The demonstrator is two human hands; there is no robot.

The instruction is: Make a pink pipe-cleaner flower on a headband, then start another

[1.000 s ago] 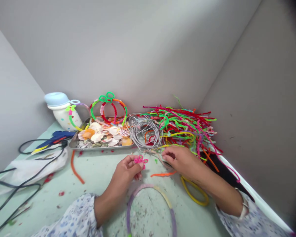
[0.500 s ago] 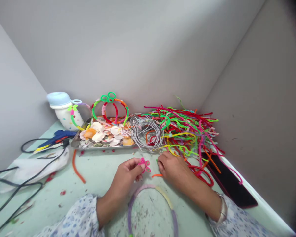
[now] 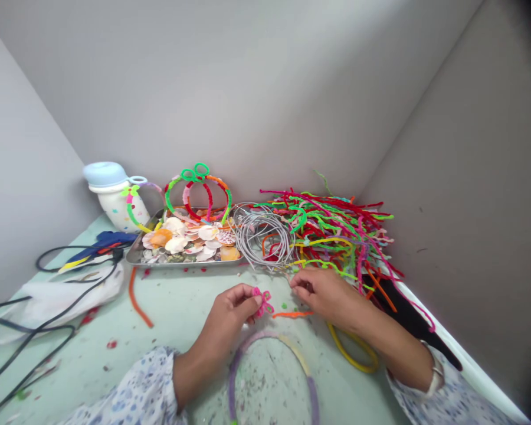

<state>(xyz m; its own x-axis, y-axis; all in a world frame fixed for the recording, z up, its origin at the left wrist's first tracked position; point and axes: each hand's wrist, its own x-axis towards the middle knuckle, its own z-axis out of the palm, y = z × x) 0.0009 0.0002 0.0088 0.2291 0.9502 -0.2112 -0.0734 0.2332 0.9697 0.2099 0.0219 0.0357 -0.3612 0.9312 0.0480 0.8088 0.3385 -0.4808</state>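
My left hand (image 3: 230, 313) pinches a small pink pipe-cleaner flower (image 3: 262, 300) just above the table. My right hand (image 3: 325, 293) rests fingers curled at the near edge of the heap of coloured pipe cleaners (image 3: 331, 233), its fingertips pinched together on something I cannot make out. A short orange piece (image 3: 292, 314) lies between the two hands. In front of me lies a headband wrapped in purple and pale fuzz (image 3: 269, 366). A yellow wrapped headband (image 3: 354, 354) lies partly under my right forearm.
A metal tray of seashells (image 3: 186, 243) stands at the back with decorated headbands (image 3: 199, 192) leaning behind it and grey bare headbands (image 3: 265, 236) beside it. A white jar (image 3: 112, 195), a blue glue gun (image 3: 98, 245) with black cables, and an orange pipe cleaner (image 3: 137, 298) are at left.
My right hand moved back from near the orange piece to the edge of the heap, uncovering the yellow headband. My left hand kept the pink flower, shifting slightly right.
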